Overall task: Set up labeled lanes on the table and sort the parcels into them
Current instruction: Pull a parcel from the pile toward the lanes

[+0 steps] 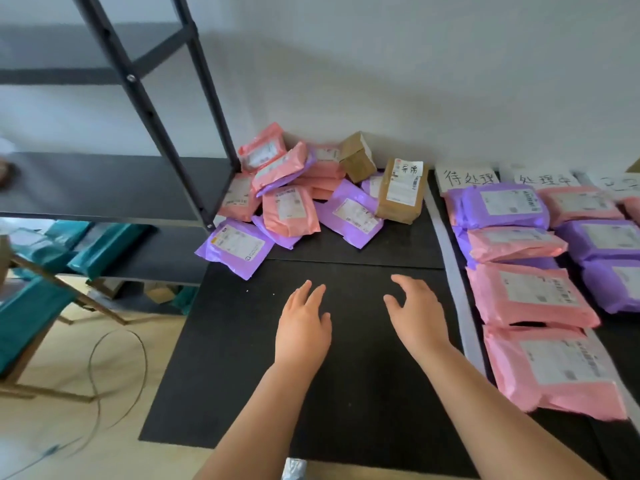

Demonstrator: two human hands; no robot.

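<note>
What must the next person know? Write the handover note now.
Hands: left hand and right hand both open, holding nothing, over the black table.
Done: handwritten lane labels sit along the far edge; a pale tape strip marks a lane; pink and purple parcels lie in rows right of it.
Left: the mixed pile of pink, purple and brown parcels by the shelf needs sorting.

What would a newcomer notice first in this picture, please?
Probably the jumbled heap of pink and purple parcels against the wall at the table's back left. Then the tidy rows of parcels under handwritten labels on the right, with the left hand and right hand open over the black table in front.
</note>
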